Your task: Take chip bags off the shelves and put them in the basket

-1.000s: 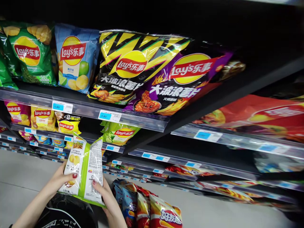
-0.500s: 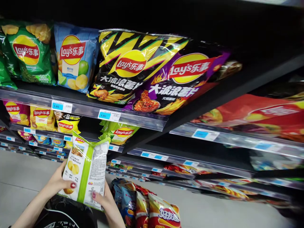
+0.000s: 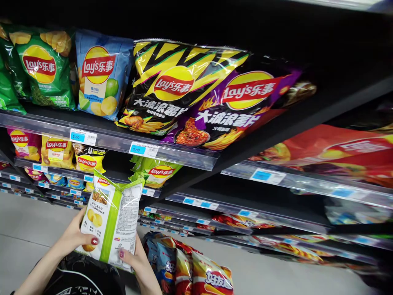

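Note:
Between my two hands is a white and green bag of chips (image 3: 109, 221), its printed back turned up toward me. My left hand (image 3: 75, 233) grips its left edge, thumb lying on the front and fingers hidden behind. On the lower right edge, my right hand (image 3: 138, 256) holds it the same way, thumb pressed near the barcode. Just beyond the bag, on the second shelf, stands a lime-green Lay's bag (image 3: 159, 172). A black and yellow Lay's bag (image 3: 93, 159) sits to its left.
The top shelf edge (image 3: 172, 153) carries green (image 3: 43, 69), blue (image 3: 101, 78), black-yellow (image 3: 172, 90) and purple (image 3: 242, 106) Lay's bags. A dark divider (image 3: 276, 119) slants across to red bags (image 3: 337, 151) on the right. More snack bags (image 3: 196, 270) stand low beside my right arm, above the grey floor (image 3: 24, 229).
My view has shifted slightly, so the shelves appear a little further right. Both hands keep the same hold on the chip bag.

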`<state>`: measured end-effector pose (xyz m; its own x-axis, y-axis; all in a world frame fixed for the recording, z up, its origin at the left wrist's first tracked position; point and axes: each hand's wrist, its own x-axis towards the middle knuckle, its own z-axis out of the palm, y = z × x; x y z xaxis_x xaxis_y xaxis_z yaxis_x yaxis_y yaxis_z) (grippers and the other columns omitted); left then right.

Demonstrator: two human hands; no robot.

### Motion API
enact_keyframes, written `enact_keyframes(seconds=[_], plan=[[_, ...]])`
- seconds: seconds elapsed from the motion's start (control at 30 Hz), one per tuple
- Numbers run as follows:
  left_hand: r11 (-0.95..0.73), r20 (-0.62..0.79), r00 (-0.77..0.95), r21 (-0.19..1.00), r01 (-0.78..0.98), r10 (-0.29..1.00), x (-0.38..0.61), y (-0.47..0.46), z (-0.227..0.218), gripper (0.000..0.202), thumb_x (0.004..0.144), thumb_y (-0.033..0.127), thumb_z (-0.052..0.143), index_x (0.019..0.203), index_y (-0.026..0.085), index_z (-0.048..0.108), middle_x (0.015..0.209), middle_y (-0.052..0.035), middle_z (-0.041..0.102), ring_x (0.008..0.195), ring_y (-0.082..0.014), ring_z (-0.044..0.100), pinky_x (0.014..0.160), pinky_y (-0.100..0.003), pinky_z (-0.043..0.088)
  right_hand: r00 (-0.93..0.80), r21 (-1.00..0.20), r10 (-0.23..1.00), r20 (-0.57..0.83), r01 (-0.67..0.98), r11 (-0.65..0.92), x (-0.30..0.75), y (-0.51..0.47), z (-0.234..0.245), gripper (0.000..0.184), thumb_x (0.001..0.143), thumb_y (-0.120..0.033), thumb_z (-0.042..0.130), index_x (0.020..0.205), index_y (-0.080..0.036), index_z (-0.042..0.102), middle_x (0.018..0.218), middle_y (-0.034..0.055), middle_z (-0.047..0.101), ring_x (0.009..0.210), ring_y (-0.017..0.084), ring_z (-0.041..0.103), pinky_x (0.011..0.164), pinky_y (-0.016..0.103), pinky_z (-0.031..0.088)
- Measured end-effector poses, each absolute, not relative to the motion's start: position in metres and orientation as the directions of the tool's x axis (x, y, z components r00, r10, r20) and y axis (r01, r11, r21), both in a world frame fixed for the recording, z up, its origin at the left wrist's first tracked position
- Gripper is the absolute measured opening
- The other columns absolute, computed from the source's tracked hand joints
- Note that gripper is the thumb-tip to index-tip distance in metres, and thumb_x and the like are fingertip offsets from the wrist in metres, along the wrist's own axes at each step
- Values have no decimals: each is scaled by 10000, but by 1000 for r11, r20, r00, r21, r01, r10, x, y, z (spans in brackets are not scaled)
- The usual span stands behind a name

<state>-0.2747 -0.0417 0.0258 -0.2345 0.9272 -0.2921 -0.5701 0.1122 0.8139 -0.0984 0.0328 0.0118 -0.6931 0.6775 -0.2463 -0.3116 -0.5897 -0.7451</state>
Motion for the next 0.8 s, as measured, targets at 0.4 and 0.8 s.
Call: enact_keyframes(seconds=[0.4,0.8], plan=[[105,-264,-214,824,-556,940,-277,-38,23,733,468,230,830,1124,197,504,1033,-99,677,967,-312,620,834,-398,502,-694,-778,681,-234,-287,-560,-99,35,14,823,539,-322,804,1268,-235,431,1172,98,621,1126,308,531,957,438,404],[132,-297,-227,829,-544,928,-277,-36,25,706,471,242,828,1100,179,513,1027,-95,687,968,-322,622,821,-396,517,-680,-751,668,-303,-261,-607,-97,36,7,805,545,-314,805,1256,-236,437,1175,93,621,1090,305,557,900,419,448]])
